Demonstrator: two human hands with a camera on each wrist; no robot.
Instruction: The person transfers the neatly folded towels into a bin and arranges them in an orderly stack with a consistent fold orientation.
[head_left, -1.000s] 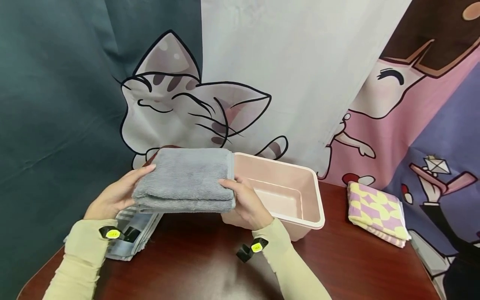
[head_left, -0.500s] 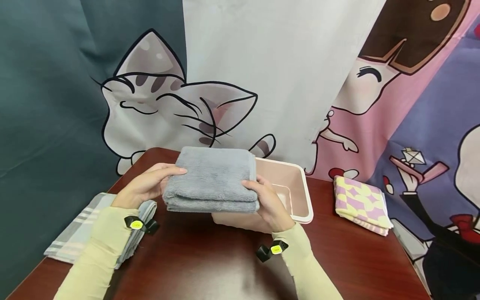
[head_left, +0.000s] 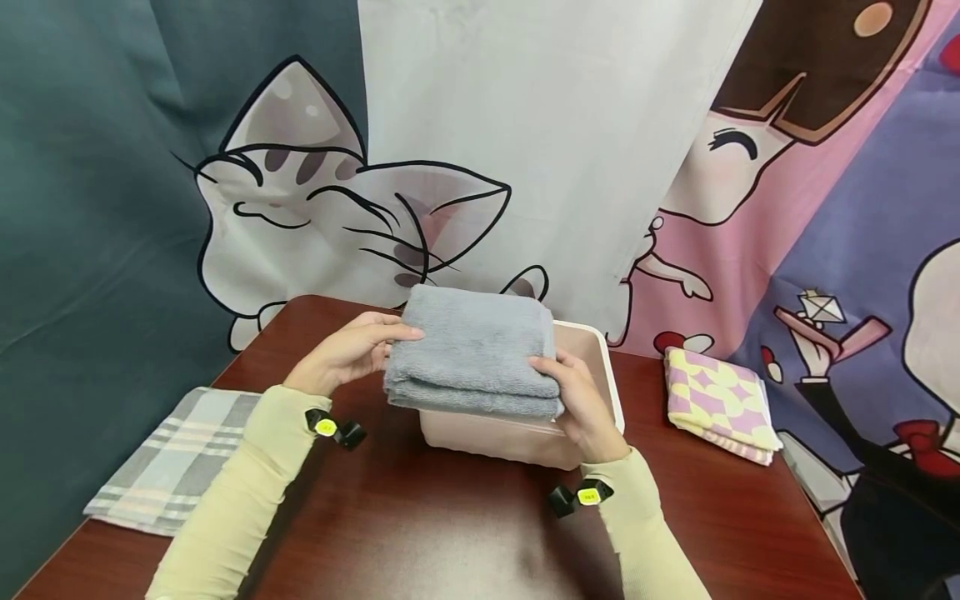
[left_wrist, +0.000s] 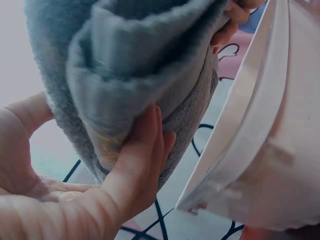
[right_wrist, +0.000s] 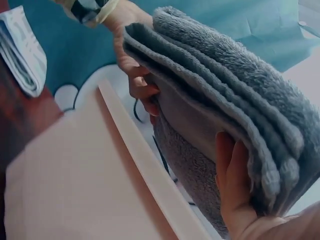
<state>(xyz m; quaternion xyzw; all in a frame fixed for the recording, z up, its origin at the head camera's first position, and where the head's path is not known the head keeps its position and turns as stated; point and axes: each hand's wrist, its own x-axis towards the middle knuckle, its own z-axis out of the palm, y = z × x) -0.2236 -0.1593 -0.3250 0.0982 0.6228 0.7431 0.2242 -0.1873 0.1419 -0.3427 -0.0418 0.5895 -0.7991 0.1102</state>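
Both hands carry the folded grey towel right above the pink bin, so by the look of it the step in hand is the carry-over, with the lowering not yet done. The left hand grips the towel's left edge, thumb on top and fingers tucked beneath; the left wrist view shows those fingers pressed flat against the underside of the stack. The right hand clasps the near right corner the same way, fingers under, thumb over the folded edges. The towel is thick and plush, a deep fuzzy pile, folded into several layers that show as soft rounded ridges along the near side; it will sag and splay if one side lets go early. The bin is smooth, rigid plastic, rectangular with a broad flat rim and rounded corners, resting on the glossy dark red-brown bench. The next move, I judge, calls for keeping the stack level and squared to the rim so the folds clear the walls. A flat plaid cloth lies off to the left, and a yellow-and-lilac checked towel sits folded to the right.
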